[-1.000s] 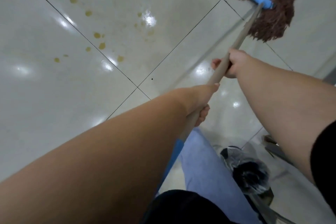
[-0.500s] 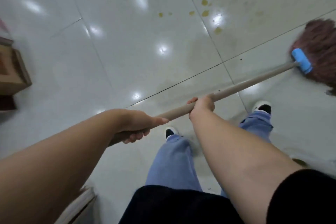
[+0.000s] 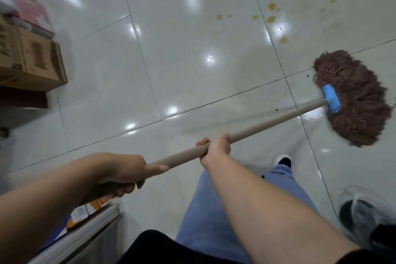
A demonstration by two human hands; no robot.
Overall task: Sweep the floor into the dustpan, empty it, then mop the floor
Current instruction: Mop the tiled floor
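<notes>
Arms outstretched; left hand (image 3: 120,172) and right hand (image 3: 216,149) grip mop handle (image 3: 267,123).

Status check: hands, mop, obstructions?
Both hands, left and right, grip the mop handle. Mop head on floor, short of yellow spots. Cardboard boxes far left.

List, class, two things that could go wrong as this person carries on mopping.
1. The mop head lies short of the yellow-brown spots, so a stroke may only smear them across the tiles.
2. The floor looks glossy, perhaps wet, beside the shoe: a slip is possible.
</notes>
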